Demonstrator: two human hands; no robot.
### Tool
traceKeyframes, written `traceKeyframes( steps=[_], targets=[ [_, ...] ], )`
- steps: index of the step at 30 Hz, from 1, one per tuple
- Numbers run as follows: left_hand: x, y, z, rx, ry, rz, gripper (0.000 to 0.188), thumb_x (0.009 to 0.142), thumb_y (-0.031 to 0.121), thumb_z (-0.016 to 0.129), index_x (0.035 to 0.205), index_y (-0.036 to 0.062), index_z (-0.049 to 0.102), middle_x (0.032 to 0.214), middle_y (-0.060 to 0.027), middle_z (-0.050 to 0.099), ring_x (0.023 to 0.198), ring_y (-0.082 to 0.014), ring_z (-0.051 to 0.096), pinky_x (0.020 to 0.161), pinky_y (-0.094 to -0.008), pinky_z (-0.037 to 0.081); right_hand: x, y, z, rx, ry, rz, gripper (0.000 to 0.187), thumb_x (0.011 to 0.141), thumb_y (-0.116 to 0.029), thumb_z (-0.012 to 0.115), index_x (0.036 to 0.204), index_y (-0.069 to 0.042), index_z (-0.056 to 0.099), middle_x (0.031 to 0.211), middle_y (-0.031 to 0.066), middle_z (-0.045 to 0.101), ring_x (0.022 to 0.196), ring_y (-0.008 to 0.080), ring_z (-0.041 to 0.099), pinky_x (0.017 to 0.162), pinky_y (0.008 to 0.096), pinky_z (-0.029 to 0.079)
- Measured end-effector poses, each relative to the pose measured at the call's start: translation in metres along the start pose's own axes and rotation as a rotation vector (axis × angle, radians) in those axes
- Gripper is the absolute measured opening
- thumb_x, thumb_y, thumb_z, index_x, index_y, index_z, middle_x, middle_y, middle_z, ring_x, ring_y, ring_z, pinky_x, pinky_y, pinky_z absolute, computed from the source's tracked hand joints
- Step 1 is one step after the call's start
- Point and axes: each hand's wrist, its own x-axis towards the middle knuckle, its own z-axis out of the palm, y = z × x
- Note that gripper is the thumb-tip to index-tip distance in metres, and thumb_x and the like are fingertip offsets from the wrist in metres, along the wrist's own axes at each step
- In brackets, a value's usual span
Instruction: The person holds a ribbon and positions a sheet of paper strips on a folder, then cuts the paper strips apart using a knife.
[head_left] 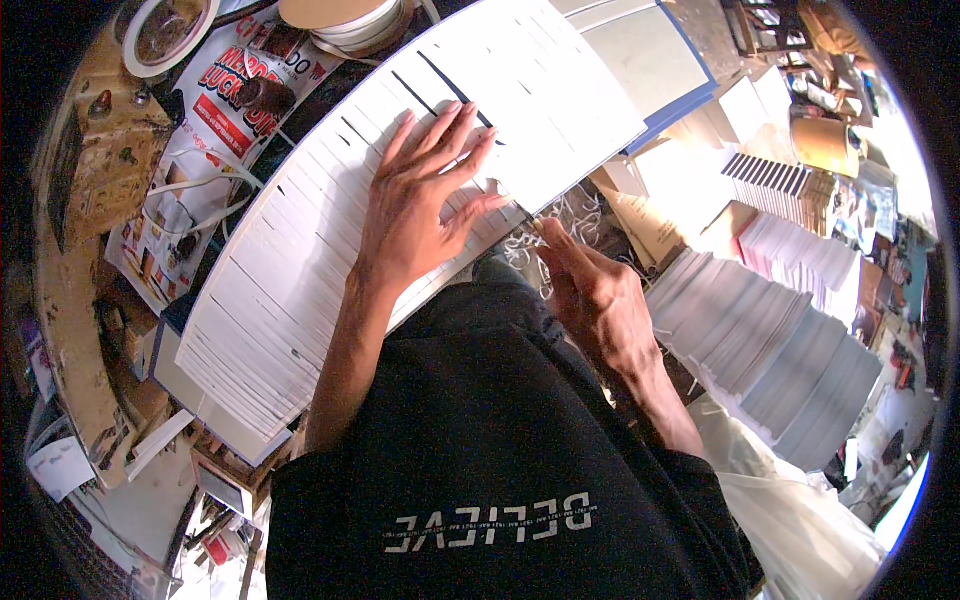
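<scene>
A long fanned row of white paper booklets (270, 270) lies slantwise across my lap, with narrow dark gaps between its overlapping edges. My left hand (415, 200) rests flat on it, fingers spread and pointing away from me. Close to the row's near right edge, my right hand (595, 295) is closed, thumb and forefinger pinched together. A thin dark tip (527, 213) juts from that pinch toward the paper edge. Most of this slim tool is hidden by the fingers, so its kind is unclear. Beneath the row, blue-edged boards (665, 60) stick out at the far end.
Tall stacks of paper (770, 350) stand at my right, with a stack of dark-spined books (775, 185) beyond. Loose white strips (575, 220) lie tangled beyond my right hand. Upper left are a tape roll (140, 60), a ribbon spool (355, 30) and a printed plastic bag (235, 90).
</scene>
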Motion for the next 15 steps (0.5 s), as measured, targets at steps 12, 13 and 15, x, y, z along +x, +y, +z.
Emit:
traceKeyframes(
  steps=[12, 13, 15],
  targets=[
    [0.0, 0.001, 0.001, -0.004, -0.018, -0.007, 0.06, 0.098, 0.038, 0.07, 0.149, 0.0098, 0.059, 0.164, -0.013, 0.046, 0.156, -0.0284, 0.037, 0.129, -0.0544, 0.019, -0.004, 0.009, 0.003, -0.048, -0.035, -0.087, 0.072, 0.09, 0.0, 0.063, 0.158, -0.012, 0.041, 0.095, 0.0194, 0.072, 0.075, 0.0399, 0.073, 0.061, 0.0505, 0.059],
    [0.0, 0.002, 0.0, -0.006, -0.013, -0.003, 0.06, 0.098, 0.038, 0.07, 0.149, 0.0095, 0.06, 0.164, -0.0135, 0.047, 0.155, -0.0288, 0.038, 0.129, -0.0546, 0.018, -0.004, 0.006, 0.002, -0.047, -0.034, -0.083, 0.072, 0.09, 0.0, 0.063, 0.158, -0.012, 0.041, 0.095, 0.0194, 0.072, 0.075, 0.0399, 0.073, 0.061, 0.0505, 0.059],
    [0.001, 0.002, -0.001, -0.007, -0.009, 0.003, 0.059, 0.098, 0.037, 0.07, 0.149, 0.0091, 0.06, 0.163, -0.014, 0.048, 0.155, -0.0293, 0.038, 0.129, -0.0548, 0.018, 0.0, -0.007, -0.005, -0.115, -0.106, 0.029, 0.07, 0.091, -0.004, 0.062, 0.158, -0.01, 0.04, 0.096, 0.0197, 0.071, 0.078, 0.0401, 0.073, 0.063, 0.0503, 0.059]
  ],
)
